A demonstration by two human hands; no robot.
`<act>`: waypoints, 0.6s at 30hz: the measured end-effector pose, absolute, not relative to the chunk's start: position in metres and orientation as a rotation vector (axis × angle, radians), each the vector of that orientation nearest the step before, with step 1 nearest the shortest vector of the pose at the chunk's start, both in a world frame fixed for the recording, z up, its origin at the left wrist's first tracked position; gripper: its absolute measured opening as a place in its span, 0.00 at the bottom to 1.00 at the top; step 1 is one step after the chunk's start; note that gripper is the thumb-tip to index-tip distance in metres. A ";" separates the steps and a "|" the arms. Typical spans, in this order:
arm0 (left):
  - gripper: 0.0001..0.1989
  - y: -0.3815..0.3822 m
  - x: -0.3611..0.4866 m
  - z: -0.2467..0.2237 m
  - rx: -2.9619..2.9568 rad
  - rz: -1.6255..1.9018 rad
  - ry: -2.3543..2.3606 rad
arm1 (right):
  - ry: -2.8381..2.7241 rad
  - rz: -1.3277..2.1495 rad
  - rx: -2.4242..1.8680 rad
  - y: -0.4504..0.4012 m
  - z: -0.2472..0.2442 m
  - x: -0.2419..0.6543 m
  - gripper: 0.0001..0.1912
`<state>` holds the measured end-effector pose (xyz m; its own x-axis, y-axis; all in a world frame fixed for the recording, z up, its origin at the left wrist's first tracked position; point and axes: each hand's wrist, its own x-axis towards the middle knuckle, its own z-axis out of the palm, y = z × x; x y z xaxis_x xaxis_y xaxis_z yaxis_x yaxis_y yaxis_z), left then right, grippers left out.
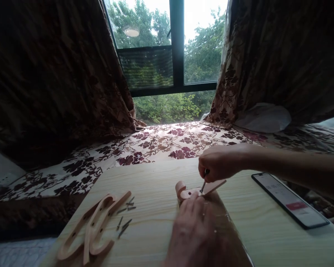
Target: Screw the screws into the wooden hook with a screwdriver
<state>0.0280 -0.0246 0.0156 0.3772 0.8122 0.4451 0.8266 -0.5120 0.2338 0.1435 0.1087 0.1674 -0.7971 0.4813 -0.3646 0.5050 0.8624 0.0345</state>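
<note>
My right hand point(218, 163) is closed around the dark handle of a screwdriver point(203, 186). Its shaft slants down to a hole in a curved wooden hook point(211, 188). The hook lies over the far end of a brown board point(228, 237), with its curled end to the left and another dark hole showing near it. My left hand point(193, 226), slightly blurred, presses its fingertips onto the hook's near edge and holds it against the board. Whether a screw sits under the screwdriver tip is too small to tell.
Several curved wooden hooks point(93, 224) lie at the left of the pale wooden table point(147, 181). Beside them are several loose screws point(124, 227). A phone point(291, 202) rests at the right. Behind are a flowered cloth point(161, 142), curtains point(228, 81) and a window.
</note>
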 end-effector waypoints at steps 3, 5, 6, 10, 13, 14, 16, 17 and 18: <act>0.06 -0.025 -0.006 0.032 -2.227 -1.254 -1.837 | 2.729 -0.175 0.744 0.108 0.166 0.154 0.14; 0.13 -0.016 -0.022 0.037 -2.078 -1.489 -2.058 | 2.760 -0.192 0.732 0.107 0.164 0.159 0.14; 0.22 -0.009 -0.026 0.037 -2.131 -1.591 -2.184 | 2.768 -0.185 0.730 0.107 0.164 0.161 0.14; 0.23 0.012 -0.025 0.035 -2.460 -1.741 -2.339 | 2.779 -0.116 0.747 0.107 0.165 0.166 0.14; 0.09 0.019 -0.017 0.036 -2.532 -1.785 -2.315 | 2.784 -0.083 0.761 0.109 0.166 0.170 0.14; 0.08 0.020 -0.016 0.036 -2.526 -1.809 -2.313 | 2.787 -0.083 0.771 0.109 0.166 0.172 0.14; 0.08 0.024 -0.015 0.035 -2.492 -1.860 -2.318 | 2.813 -0.097 0.802 0.111 0.167 0.177 0.13; 0.09 0.027 -0.016 0.033 -2.474 -1.884 -2.325 | 2.832 -0.108 0.823 0.111 0.167 0.180 0.13; 0.09 0.030 -0.018 0.030 -2.461 -1.904 -2.332 | 2.846 -0.128 0.848 0.112 0.167 0.183 0.13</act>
